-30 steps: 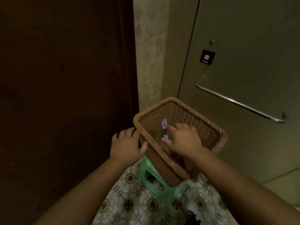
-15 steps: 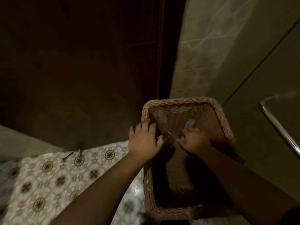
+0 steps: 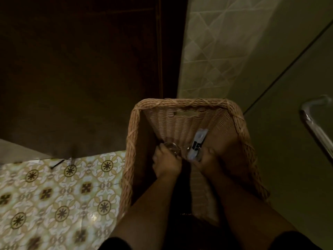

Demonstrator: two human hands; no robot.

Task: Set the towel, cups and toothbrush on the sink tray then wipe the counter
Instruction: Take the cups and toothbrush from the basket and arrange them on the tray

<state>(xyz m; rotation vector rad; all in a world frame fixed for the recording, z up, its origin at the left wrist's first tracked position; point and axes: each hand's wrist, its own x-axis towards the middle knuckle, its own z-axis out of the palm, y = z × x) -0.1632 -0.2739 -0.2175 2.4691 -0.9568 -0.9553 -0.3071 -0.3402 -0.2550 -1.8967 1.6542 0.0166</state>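
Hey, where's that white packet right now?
In the head view the white packet is inside the wicker basket, held in the right hand, just right of the glass cup in the left hand.

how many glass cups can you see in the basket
1 for sure: a clear glass cup in the left hand, low in the wicker basket. More may be hidden in the dark under both hands.

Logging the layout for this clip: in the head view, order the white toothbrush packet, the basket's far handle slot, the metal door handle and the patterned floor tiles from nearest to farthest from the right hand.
1. White toothbrush packet: gripped by the right hand.
2. Woven basket's handle slot: far wall, ahead.
3. Patterned floor tiles on the left and the metal door handle on the right: too close to call.
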